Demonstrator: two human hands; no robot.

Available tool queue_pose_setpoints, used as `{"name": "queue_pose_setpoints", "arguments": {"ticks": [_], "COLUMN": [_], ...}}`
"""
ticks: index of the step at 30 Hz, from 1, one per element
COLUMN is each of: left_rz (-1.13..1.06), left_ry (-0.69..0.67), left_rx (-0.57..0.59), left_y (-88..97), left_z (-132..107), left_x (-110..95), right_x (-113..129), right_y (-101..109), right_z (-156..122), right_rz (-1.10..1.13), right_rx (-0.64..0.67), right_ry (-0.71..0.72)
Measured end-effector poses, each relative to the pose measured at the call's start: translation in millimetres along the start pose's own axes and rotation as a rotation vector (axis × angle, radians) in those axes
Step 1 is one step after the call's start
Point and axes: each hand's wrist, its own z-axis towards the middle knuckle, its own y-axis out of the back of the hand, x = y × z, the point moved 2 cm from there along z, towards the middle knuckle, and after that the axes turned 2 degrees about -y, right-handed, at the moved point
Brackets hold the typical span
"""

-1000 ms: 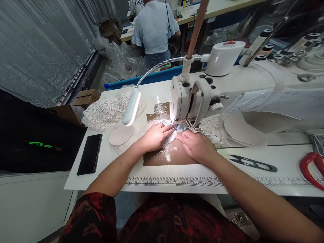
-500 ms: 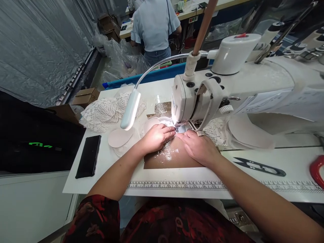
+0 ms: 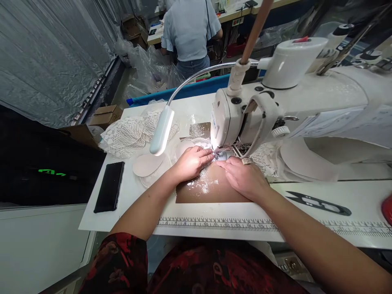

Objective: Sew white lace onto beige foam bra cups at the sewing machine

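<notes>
Your left hand [image 3: 191,163]: palm down, fingers together and flat on the white lace piece [image 3: 206,173], fingertips just short of the needle area. It presses the lace and grips nothing.

Your right hand [image 3: 243,176]: palm down beside the left, fingers together, tips touching the same lace just in front of the presser foot [image 3: 221,155]. It too presses flat and clamps nothing.

Lace piece: on the brown panel [image 3: 211,190] of the table [image 3: 137,192], under both hands, its far edge beneath the sewing machine [image 3: 275,110] head.

Directly above your fingertips: the machine head, hiding the needle itself.

Left of the hands: gooseneck lamp [image 3: 161,131] hanging low over the table; under it a pale oval pad [image 3: 148,165]; behind, a heap of lace [image 3: 128,132]; at the table's left edge a black phone [image 3: 109,186].

Right of the hands: more lace and pale pads [image 3: 306,163] under the machine arm; black thread snips [image 3: 318,202] lying near the ruler strip [image 3: 220,223].

Background: a person in a light blue shirt [image 3: 190,30], back turned, at another bench.
</notes>
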Motion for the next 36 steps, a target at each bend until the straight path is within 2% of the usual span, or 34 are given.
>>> {"name": "queue_pose_setpoints", "arguments": {"ticks": [11,16,22,26,30,36], "left_rz": [0.028,0.094,0.082,0.045,0.060,0.015], "left_ry": [0.012,0.049,0.186,0.220,0.196,0.050], "left_rx": [-0.013,-0.017,0.077,0.105,0.058,-0.026], "left_y": [1.0,7.2,26.5,28.1,21.8,13.7], "left_z": [0.5,-0.9,-11.5,-13.1,-9.3,-7.7], "left_x": [-2.8,-5.0,-22.3,-32.3,-34.0,-36.5], "right_x": [-1.3,0.3,-1.5,-4.3,-5.2,-4.9], "right_y": [-0.5,2.6,1.8,-0.6,-0.6,-0.2], "right_z": [-0.5,0.6,-0.3,-1.2,-1.5,-2.9], "right_rz": [0.022,0.028,0.054,0.074,0.077,0.090], "right_rx": [0.016,0.014,0.039,0.029,0.007,-0.021], "right_ry": [-0.008,-0.022,-0.064,-0.076,-0.072,-0.061]}}
